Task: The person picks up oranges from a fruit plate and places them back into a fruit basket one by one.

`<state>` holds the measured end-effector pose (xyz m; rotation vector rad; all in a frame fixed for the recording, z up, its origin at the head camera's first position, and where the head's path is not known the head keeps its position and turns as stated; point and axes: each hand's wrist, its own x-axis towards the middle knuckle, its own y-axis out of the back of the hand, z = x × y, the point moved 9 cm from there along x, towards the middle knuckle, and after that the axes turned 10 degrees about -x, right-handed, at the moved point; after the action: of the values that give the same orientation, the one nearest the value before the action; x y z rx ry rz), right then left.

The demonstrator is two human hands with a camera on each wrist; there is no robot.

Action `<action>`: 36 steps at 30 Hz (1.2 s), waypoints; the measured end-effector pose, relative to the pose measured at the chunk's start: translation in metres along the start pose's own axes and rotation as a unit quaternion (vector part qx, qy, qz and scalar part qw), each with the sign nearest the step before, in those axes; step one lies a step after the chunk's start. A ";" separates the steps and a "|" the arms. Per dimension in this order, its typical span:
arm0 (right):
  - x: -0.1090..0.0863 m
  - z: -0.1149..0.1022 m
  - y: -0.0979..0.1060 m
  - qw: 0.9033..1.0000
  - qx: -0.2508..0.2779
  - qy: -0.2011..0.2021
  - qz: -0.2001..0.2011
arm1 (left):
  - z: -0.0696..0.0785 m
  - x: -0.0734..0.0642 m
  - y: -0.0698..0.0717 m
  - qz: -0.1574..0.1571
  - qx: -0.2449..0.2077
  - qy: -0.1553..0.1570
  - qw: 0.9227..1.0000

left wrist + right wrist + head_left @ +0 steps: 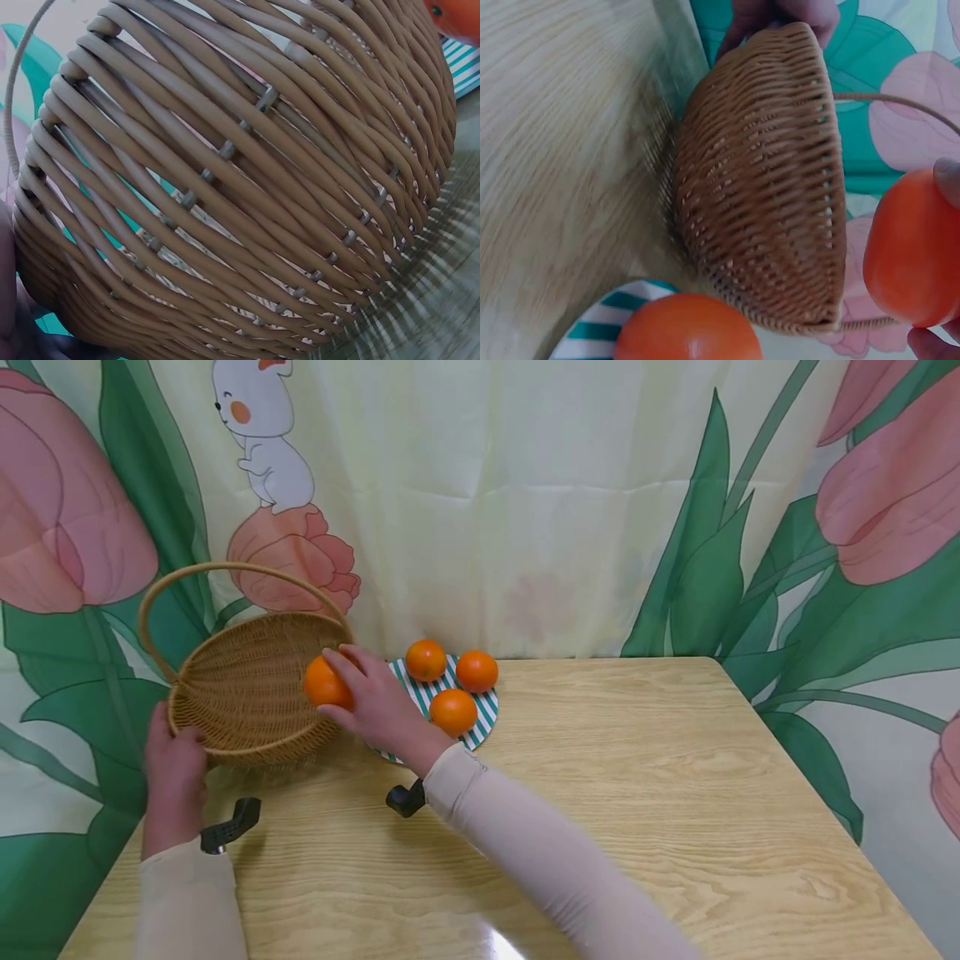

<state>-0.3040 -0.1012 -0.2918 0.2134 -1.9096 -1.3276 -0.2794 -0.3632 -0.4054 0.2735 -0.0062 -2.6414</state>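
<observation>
A wicker basket [255, 685] with a tall arched handle stands at the table's left, its hollow facing the head camera. My left hand [176, 764] grips its near left rim; in the left wrist view the woven side [247, 180] fills most of the picture. My right hand [382, 706] pinches an orange fruit [327, 682] between thumb and fingers, at the basket's right rim. From the right wrist, this orange [911, 247] shows off the table, beside the basket's mouth. Three more oranges [453, 712] lie on a round green-and-white striped mat [487, 708] to the right.
The wooden table [637, 777] stretches to the right. A curtain [480, 510] printed with tulips and a white animal hangs directly behind its back edge. Black camera mounts [406, 798] jut from both wrists, close over the table.
</observation>
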 end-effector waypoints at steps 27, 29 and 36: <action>0.015 -0.016 -0.059 0.993 0.020 -0.026 -0.115 | 0.001 0.001 -0.005 0.026 -0.021 -0.015 0.999; 0.015 -0.018 -0.062 0.992 0.021 -0.023 -0.125 | 0.001 0.000 -0.005 0.030 -0.017 -0.016 0.999; 0.017 -0.024 -0.072 0.987 0.012 -0.015 -0.160 | 0.002 -0.002 -0.005 0.032 -0.024 -0.020 0.999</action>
<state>-0.3199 -0.1589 -0.3411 0.5332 -1.9756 -1.5230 -0.2805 -0.3582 -0.4029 0.1998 0.0351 -2.5794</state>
